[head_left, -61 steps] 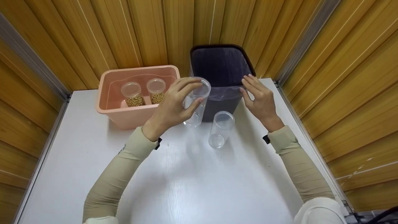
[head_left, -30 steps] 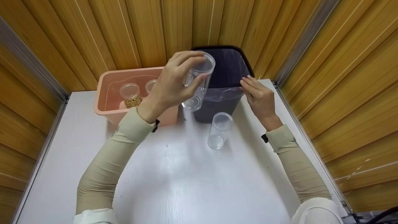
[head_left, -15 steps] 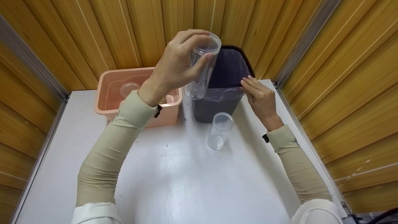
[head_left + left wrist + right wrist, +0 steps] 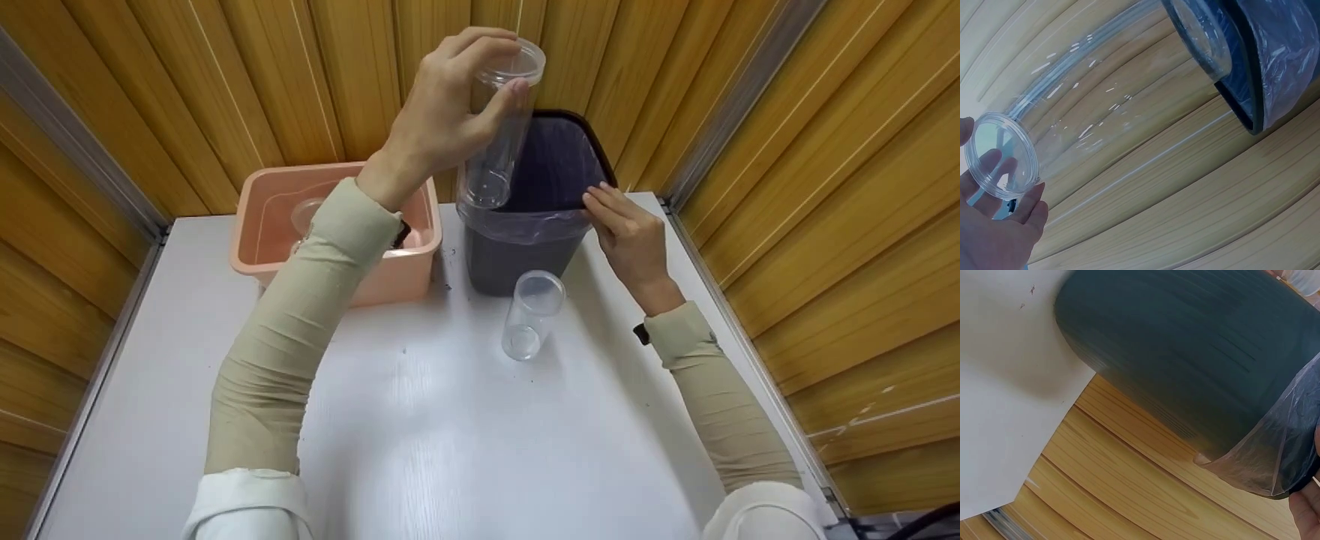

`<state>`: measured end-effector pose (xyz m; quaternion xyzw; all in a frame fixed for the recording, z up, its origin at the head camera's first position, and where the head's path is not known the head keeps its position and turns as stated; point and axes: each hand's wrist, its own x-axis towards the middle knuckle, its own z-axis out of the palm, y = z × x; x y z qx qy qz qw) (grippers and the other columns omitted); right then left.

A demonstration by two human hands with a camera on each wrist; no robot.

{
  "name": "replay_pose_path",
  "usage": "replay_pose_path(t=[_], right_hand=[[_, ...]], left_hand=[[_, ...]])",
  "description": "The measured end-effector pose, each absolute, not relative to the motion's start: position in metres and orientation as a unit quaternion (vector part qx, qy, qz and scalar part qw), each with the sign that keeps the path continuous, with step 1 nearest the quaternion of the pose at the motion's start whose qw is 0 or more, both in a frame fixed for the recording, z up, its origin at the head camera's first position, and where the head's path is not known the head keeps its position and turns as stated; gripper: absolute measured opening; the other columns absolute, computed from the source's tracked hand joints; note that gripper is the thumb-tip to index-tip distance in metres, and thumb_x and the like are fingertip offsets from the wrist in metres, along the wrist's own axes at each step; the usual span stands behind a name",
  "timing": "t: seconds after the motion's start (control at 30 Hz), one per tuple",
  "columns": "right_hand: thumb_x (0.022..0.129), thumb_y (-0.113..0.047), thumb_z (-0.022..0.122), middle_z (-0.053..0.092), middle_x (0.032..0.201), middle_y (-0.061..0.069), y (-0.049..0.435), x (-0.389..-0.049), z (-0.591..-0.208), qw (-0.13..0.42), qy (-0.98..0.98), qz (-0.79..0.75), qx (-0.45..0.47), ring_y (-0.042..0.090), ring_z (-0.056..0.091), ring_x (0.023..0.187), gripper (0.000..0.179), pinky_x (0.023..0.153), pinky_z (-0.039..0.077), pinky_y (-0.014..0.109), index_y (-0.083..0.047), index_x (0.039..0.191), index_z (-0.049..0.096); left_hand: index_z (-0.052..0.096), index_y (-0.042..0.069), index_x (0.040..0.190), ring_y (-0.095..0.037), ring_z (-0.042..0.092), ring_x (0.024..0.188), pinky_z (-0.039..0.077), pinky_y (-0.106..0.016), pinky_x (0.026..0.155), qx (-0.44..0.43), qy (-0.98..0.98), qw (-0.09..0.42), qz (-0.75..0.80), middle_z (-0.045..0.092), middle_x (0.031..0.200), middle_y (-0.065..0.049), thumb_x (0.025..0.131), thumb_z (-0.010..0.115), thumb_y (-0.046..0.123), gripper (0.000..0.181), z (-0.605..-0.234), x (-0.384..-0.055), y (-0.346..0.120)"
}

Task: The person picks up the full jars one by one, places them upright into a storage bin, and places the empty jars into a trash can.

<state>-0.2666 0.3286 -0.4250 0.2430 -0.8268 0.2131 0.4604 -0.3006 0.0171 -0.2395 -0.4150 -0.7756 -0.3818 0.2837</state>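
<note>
High over the front left rim of the dark trash bin (image 4: 517, 259), my left hand (image 4: 442, 109) grips a tall clear plastic jar (image 4: 495, 161) around its rimmed top end. The jar looks see-through with nothing inside, and its base overlaps the bin's mouth. Fingers show around the round end in the left wrist view, where the jar (image 4: 1100, 107) points toward the bin. On the bin's right rim, my right hand (image 4: 631, 244) holds the edge over a thin plastic liner (image 4: 1264, 461). A second clear jar (image 4: 534, 307) stands on the table in front of the bin.
A pink tub (image 4: 409, 274) stands left of the bin, partly covered by my left forearm. One jar lid (image 4: 306, 214) shows inside it. Wood-look panels (image 4: 337, 75) enclose the white table (image 4: 480, 442) at the back and sides.
My left hand has lifted the clear jar from beside the bin, up and toward the back, to above the rim. The right hand has settled onto the bin's edge.
</note>
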Motion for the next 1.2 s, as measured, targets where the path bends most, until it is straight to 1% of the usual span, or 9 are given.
replay_pose_path(t=[0.23, 0.4, 0.5, 0.67, 0.87, 1.0, 1.2], right_hand=[[0.095, -0.009, 0.08, 0.081, 0.117, 0.012, 0.326, -0.267, -0.424, 0.462, -0.827, 0.207, 0.243, 0.036, 0.077, 0.114, 0.02, 0.095, 0.063, 0.052, -0.004, 0.115, 0.083], [0.094, -0.008, 0.081, 0.081, 0.116, 0.012, 0.324, -0.268, -0.424, 0.466, -0.825, 0.207, 0.243, 0.036, 0.077, 0.113, 0.021, 0.094, 0.063, 0.052, -0.005, 0.114, 0.084], [0.094, -0.007, 0.081, 0.081, 0.116, 0.012, 0.324, -0.268, -0.424, 0.466, -0.825, 0.207, 0.243, 0.036, 0.077, 0.114, 0.021, 0.094, 0.063, 0.053, -0.005, 0.114, 0.084], [0.095, -0.008, 0.08, 0.081, 0.118, 0.012, 0.322, -0.269, -0.424, 0.461, -0.828, 0.205, 0.246, 0.035, 0.077, 0.115, 0.02, 0.095, 0.063, 0.053, -0.004, 0.115, 0.083], [0.091, -0.004, 0.083, 0.081, 0.116, 0.013, 0.323, -0.267, -0.425, 0.47, -0.825, 0.202, 0.242, 0.036, 0.077, 0.113, 0.024, 0.094, 0.063, 0.053, -0.004, 0.115, 0.083], [0.091, -0.004, 0.083, 0.081, 0.116, 0.013, 0.323, -0.267, -0.426, 0.475, -0.822, 0.2, 0.241, 0.036, 0.077, 0.113, 0.024, 0.094, 0.063, 0.052, -0.005, 0.115, 0.083], [0.088, 0.0, 0.085, 0.082, 0.114, 0.012, 0.32, -0.266, -0.427, 0.48, -0.817, 0.205, 0.245, 0.036, 0.078, 0.112, 0.026, 0.094, 0.064, 0.052, -0.004, 0.113, 0.084]], left_hand=[[0.071, 0.006, 0.135, -0.019, 0.059, 0.132, 0.045, -0.02, 0.11, -0.393, -0.785, 0.284, -0.385, 0.067, 0.144, -0.007, 0.107, 0.064, 0.035, 0.041, -0.243, -0.319, 0.031], [0.071, 0.007, 0.135, -0.02, 0.06, 0.13, 0.046, -0.02, 0.107, -0.385, -0.783, 0.294, -0.391, 0.067, 0.144, -0.006, 0.107, 0.064, 0.034, 0.039, -0.247, -0.33, 0.041], [0.071, 0.006, 0.134, -0.022, 0.06, 0.13, 0.047, -0.021, 0.107, -0.388, -0.777, 0.297, -0.397, 0.067, 0.143, -0.008, 0.108, 0.064, 0.033, 0.039, -0.252, -0.336, 0.047], [0.072, 0.005, 0.132, -0.024, 0.061, 0.131, 0.046, -0.023, 0.11, -0.38, -0.775, 0.299, -0.407, 0.068, 0.141, -0.01, 0.107, 0.064, 0.032, 0.037, -0.267, -0.346, 0.052], [0.072, 0.005, 0.132, -0.024, 0.06, 0.132, 0.046, -0.023, 0.109, -0.372, -0.774, 0.289, -0.424, 0.067, 0.142, -0.011, 0.107, 0.066, 0.032, 0.038, -0.291, -0.357, 0.061], [0.072, 0.007, 0.133, -0.023, 0.06, 0.132, 0.046, -0.023, 0.111, -0.367, -0.776, 0.278, -0.431, 0.067, 0.142, -0.009, 0.106, 0.067, 0.033, 0.038, -0.302, -0.361, 0.064], [0.072, 0.007, 0.131, -0.024, 0.06, 0.133, 0.043, -0.026, 0.115, -0.368, -0.778, 0.274, -0.429, 0.067, 0.141, -0.008, 0.106, 0.066, 0.035, 0.038, -0.317, -0.365, 0.067]])
